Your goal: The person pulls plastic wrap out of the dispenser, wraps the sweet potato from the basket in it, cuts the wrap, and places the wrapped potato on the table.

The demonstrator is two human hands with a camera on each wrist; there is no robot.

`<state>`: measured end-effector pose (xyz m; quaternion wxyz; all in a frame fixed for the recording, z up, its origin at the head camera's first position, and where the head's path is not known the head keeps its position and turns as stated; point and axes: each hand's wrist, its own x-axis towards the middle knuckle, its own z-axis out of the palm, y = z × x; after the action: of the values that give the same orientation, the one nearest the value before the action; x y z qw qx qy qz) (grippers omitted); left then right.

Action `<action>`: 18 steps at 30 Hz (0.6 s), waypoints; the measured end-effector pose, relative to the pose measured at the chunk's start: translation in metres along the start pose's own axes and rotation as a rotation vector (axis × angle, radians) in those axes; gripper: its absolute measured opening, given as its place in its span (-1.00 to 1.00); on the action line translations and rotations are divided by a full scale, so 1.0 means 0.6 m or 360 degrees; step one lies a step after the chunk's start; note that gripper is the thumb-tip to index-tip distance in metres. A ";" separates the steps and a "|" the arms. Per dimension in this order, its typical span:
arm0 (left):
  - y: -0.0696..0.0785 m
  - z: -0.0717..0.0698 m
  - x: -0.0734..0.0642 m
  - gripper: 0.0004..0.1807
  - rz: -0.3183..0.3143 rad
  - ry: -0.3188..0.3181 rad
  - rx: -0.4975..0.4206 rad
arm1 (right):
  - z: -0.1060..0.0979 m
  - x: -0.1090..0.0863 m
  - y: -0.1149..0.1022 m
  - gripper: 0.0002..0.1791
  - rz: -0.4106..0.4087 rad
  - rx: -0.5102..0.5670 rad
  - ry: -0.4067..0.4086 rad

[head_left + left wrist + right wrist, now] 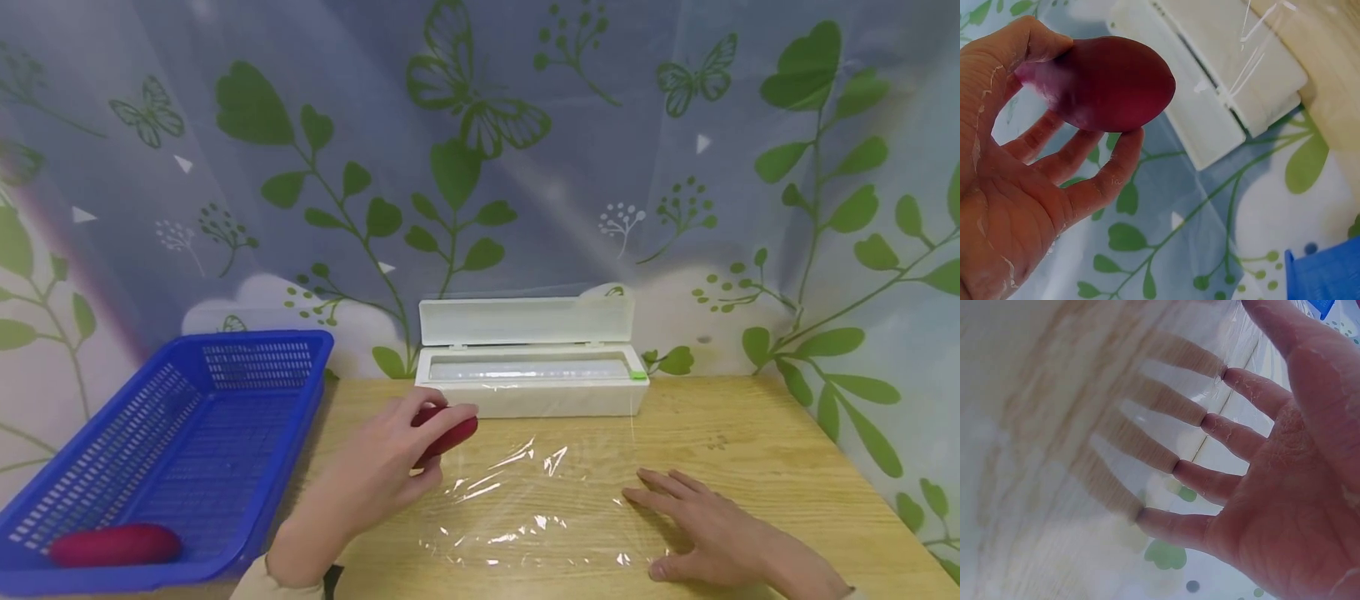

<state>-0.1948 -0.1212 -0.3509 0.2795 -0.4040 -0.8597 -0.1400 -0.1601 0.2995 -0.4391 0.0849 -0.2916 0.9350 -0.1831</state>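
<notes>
A smooth, dark red, oblong vegetable (1116,84) is held between the thumb and fingers of my left hand (367,475). The head view has it in front of the white cling film box, over the left part of a clear sheet of cling film (525,500). That sheet runs from the box toward me along the wood table, wrinkled and shiny. My right hand (708,525) is at the sheet's right edge, fingers spread and nearly straight, fingertips down at the tabletop. The right wrist view shows these fingers (1210,481) extended, with nothing gripped.
The white cling film box (532,398) stands at the back of the table, lid (525,322) raised, a film roll inside and a green slider at its right end. At left is a blue plastic basket (258,467) with another red oblong vegetable (116,545). A leaf-patterned curtain hangs behind.
</notes>
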 end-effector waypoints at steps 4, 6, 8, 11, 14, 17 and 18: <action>0.001 0.017 0.004 -0.32 -0.0011 -0.0064 -0.0027 | 0.000 0.001 0.000 -0.07 -0.0001 -0.0011 0.0018; 0.001 0.026 0.005 -0.32 -0.0021 -0.0089 -0.0053 | 0.000 0.001 0.000 -0.07 0.0000 -0.0009 0.0020; 0.002 0.034 0.004 -0.33 -0.0027 -0.0103 -0.0077 | 0.000 0.002 0.001 -0.07 0.0003 -0.0009 0.0018; 0.004 0.045 0.005 -0.35 -0.0019 -0.0130 -0.0113 | 0.000 0.002 0.001 -0.07 0.0007 -0.0002 0.0012; 0.008 0.056 0.007 -0.37 -0.0010 -0.0178 -0.0117 | 0.001 0.001 0.002 -0.07 0.0009 -0.0004 0.0012; 0.014 0.066 0.009 -0.39 -0.0015 -0.0235 -0.0138 | 0.002 0.001 0.002 -0.08 -0.0002 -0.0017 0.0023; 0.016 0.070 0.010 -0.39 -0.0017 -0.0255 -0.0148 | 0.003 0.001 0.002 -0.08 -0.0001 -0.0020 0.0022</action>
<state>-0.2060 -0.0919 -0.3808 0.1900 -0.4219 -0.8740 -0.1484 -0.1607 0.2997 -0.4410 0.0763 -0.2912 0.9366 -0.1793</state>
